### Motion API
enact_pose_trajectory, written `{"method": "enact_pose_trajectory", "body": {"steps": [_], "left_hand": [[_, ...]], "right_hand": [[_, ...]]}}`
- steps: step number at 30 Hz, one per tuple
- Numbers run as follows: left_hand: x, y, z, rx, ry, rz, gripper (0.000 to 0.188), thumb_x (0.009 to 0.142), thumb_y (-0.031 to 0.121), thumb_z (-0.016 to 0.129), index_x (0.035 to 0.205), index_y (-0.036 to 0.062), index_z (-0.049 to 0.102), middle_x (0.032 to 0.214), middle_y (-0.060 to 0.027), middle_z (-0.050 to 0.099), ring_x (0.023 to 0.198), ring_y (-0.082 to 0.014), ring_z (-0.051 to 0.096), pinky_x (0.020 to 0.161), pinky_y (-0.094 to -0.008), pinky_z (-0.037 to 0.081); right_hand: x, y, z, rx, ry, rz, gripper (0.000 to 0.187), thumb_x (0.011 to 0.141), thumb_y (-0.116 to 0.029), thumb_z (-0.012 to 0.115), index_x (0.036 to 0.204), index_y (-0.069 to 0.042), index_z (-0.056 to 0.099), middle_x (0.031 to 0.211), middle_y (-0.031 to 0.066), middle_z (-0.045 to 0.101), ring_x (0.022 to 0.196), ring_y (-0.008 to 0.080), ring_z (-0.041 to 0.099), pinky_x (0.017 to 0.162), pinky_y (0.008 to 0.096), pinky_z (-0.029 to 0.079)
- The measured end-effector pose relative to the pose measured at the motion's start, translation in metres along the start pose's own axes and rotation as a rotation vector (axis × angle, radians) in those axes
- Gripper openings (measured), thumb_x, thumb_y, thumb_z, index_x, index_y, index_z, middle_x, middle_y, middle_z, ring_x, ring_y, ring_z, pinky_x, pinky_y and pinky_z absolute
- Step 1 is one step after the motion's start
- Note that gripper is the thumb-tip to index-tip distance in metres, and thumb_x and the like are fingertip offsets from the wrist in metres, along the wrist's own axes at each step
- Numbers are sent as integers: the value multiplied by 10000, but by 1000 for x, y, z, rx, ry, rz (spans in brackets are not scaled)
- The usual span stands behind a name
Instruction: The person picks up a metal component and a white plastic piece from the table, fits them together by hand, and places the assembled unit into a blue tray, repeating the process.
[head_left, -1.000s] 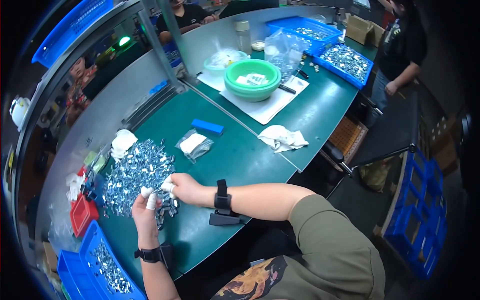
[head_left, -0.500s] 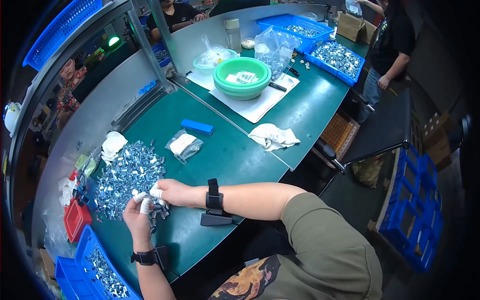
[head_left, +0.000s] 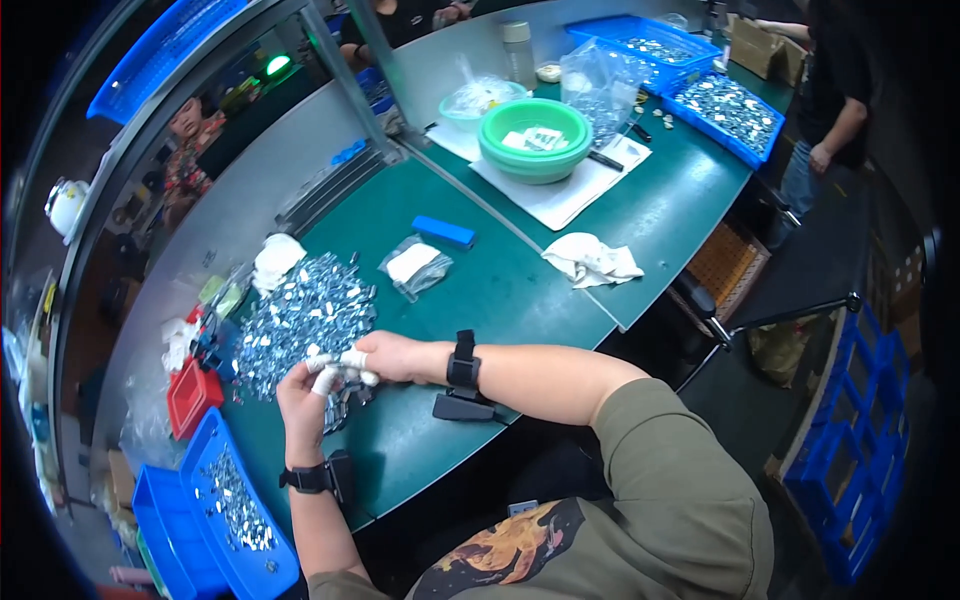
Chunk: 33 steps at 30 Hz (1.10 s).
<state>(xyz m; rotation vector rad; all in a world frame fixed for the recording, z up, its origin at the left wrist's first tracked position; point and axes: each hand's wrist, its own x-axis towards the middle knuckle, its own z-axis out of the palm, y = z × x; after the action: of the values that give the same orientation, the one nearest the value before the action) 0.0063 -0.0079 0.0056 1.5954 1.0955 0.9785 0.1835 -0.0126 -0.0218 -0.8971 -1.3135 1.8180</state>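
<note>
A heap of small shiny metal pieces [head_left: 305, 315] lies on the green table. At its near edge my two hands meet, white coverings on several fingertips. The fingers of my left hand [head_left: 308, 393] are pinched together beside those of my right hand [head_left: 385, 358], which comes in from the right, also closed. Whatever small thing sits between the fingertips is too small to make out. A few more metal pieces [head_left: 340, 410] lie just below the fingers.
Left of the heap stand a red tray [head_left: 193, 398] and a blue bin [head_left: 235, 510] holding metal pieces. Beyond lie a clear bag [head_left: 415, 264], a blue block [head_left: 444, 232] and a white cloth [head_left: 592, 262]. Green bowls [head_left: 535, 140] and blue baskets [head_left: 725, 113] stand farther back; a person [head_left: 840, 100] is at right.
The whole view has shifted, so the table and heap appear farther right. My hands stay together at the heap's near edge, with the fingertips slightly rearranged.
</note>
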Motion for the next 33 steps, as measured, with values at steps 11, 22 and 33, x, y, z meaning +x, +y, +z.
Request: {"method": "enact_pose_trajectory", "body": {"steps": [11,22,33], "left_hand": [[-78,24,-177,423,564,-89,128,745,-1,581,870,-31,580,712,-34,579,583,-83,524,527,-186,417],[-80,6,-164,837,436,-30,213,725,121,620,908,13,603,813,-86,621,722,-146,578,672,-259,448],[12,-2,-39,995,5,10,122,753,97,585,851,25,596,795,-108,592,731,-166,561,660,-271,431]], "right_hand": [[15,9,-1,-173,234,-114,138,820,-142,507,863,-28,570,721,10,551,634,89,471,564,236,385],[9,7,3,-106,199,-27,127,851,-188,486,872,-72,533,634,-29,480,495,32,345,429,175,263],[8,8,7,-98,202,-73,138,831,-123,503,907,-11,533,710,10,540,634,70,474,576,212,389]]}}
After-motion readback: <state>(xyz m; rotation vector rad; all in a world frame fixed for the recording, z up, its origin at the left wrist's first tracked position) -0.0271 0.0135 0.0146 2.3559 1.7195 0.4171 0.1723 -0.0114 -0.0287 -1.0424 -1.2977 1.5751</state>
